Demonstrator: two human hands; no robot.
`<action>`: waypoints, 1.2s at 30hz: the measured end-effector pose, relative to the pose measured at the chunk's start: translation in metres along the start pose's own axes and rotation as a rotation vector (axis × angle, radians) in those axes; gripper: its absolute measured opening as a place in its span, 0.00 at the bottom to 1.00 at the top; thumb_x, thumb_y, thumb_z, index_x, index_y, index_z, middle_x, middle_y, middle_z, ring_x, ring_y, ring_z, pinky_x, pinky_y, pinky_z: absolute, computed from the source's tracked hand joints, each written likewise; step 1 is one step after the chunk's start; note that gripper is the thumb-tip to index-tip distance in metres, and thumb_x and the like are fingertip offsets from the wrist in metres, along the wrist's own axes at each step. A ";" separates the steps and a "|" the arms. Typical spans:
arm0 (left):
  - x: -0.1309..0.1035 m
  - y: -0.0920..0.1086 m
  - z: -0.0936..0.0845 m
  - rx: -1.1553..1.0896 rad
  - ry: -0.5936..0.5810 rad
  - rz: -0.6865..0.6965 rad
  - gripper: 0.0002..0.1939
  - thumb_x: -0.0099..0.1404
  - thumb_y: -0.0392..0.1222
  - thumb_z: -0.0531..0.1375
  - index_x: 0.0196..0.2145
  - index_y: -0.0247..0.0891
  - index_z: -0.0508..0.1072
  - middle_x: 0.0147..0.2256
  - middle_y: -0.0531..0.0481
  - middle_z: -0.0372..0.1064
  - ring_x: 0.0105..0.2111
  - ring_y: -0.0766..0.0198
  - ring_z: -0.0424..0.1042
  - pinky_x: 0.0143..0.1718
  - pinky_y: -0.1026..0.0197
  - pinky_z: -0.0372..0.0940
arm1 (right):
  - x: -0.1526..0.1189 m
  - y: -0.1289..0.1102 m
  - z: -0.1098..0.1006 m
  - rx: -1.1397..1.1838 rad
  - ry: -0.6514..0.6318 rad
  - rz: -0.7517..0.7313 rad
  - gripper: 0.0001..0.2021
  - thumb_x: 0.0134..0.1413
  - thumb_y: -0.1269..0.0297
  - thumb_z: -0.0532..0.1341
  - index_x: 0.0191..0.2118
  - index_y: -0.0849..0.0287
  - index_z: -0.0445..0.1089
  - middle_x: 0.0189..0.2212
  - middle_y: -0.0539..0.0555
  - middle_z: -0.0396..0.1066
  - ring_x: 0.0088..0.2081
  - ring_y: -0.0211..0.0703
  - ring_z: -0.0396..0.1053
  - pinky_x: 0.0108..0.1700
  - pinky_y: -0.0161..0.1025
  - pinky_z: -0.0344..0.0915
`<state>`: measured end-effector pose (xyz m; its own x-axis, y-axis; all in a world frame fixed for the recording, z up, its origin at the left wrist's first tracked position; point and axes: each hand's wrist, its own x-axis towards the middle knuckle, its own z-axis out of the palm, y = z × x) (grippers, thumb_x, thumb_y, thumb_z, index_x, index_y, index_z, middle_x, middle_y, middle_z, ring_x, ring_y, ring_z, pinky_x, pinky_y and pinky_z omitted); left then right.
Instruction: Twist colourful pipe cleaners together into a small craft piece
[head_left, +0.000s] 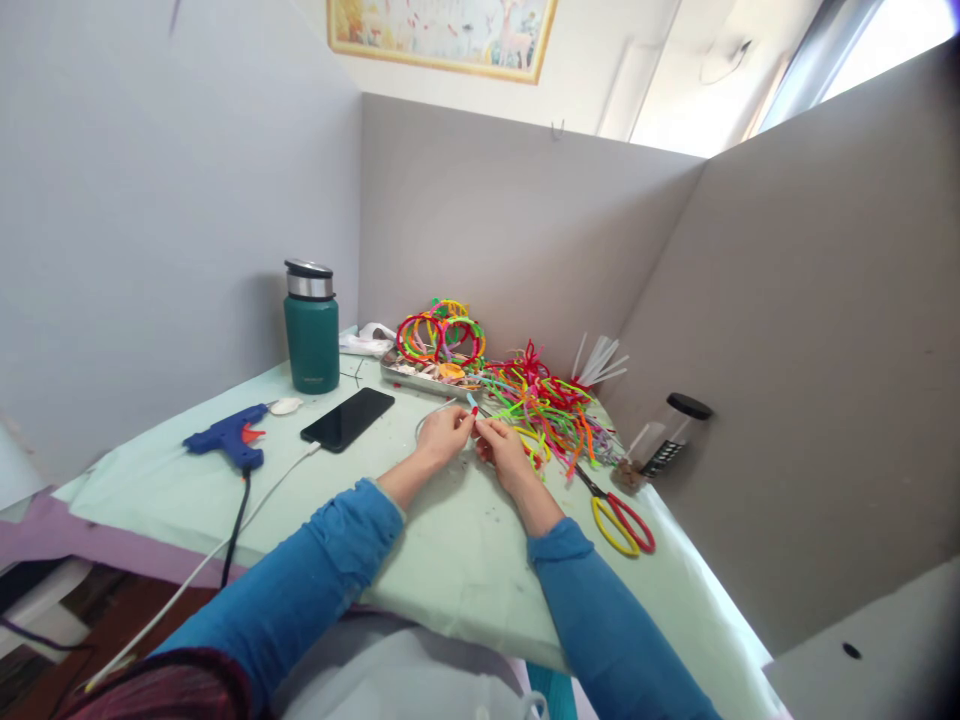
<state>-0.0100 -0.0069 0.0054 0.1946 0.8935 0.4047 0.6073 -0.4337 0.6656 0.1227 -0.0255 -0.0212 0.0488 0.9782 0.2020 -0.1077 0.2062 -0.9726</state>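
Note:
My left hand (444, 434) and my right hand (504, 449) meet over the middle of the table, fingertips nearly touching. Between them is a small red piece (474, 411) with a light blue bit (471, 400) sticking up from it. Both hands are pinched at this small piece; its exact shape is too small to tell. Just behind the hands stands a metal tray (420, 381) bearing colourful fuzzy rings (441, 338) and small flat pieces. A tangled heap of bright fuzzy stems (551, 400) lies right behind my right hand.
Scissors (622, 522) with red and yellow handles lie at the right. To the left are a blue glue gun (229, 436), a black phone (348, 419) with a white cable, and a green bottle (312, 335). White sticks (600, 361) and a clear jar (666, 440) are at the right back.

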 end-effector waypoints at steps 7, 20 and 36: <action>0.000 0.002 -0.001 0.003 0.011 -0.008 0.16 0.60 0.48 0.51 0.31 0.38 0.75 0.27 0.51 0.72 0.25 0.68 0.66 0.27 0.67 0.54 | -0.002 -0.002 0.001 -0.035 0.006 0.000 0.16 0.42 0.50 0.62 0.29 0.59 0.69 0.24 0.48 0.65 0.19 0.30 0.57 0.19 0.31 0.50; -0.001 0.001 -0.001 -0.018 -0.013 0.026 0.16 0.61 0.47 0.50 0.30 0.38 0.75 0.26 0.51 0.72 0.26 0.68 0.66 0.28 0.67 0.54 | -0.001 0.001 0.001 -0.104 -0.005 -0.030 0.19 0.41 0.47 0.61 0.28 0.60 0.68 0.22 0.48 0.66 0.18 0.30 0.56 0.19 0.32 0.50; 0.001 -0.002 0.001 -0.016 -0.039 0.039 0.16 0.61 0.47 0.50 0.32 0.38 0.75 0.27 0.51 0.73 0.27 0.66 0.67 0.29 0.66 0.55 | -0.002 -0.001 0.003 -0.129 -0.021 0.004 0.18 0.43 0.47 0.60 0.27 0.61 0.67 0.23 0.49 0.65 0.19 0.31 0.58 0.18 0.31 0.51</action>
<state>-0.0103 -0.0054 0.0039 0.2476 0.8795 0.4064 0.5864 -0.4699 0.6598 0.1200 -0.0276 -0.0208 0.0277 0.9796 0.1990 0.0207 0.1985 -0.9799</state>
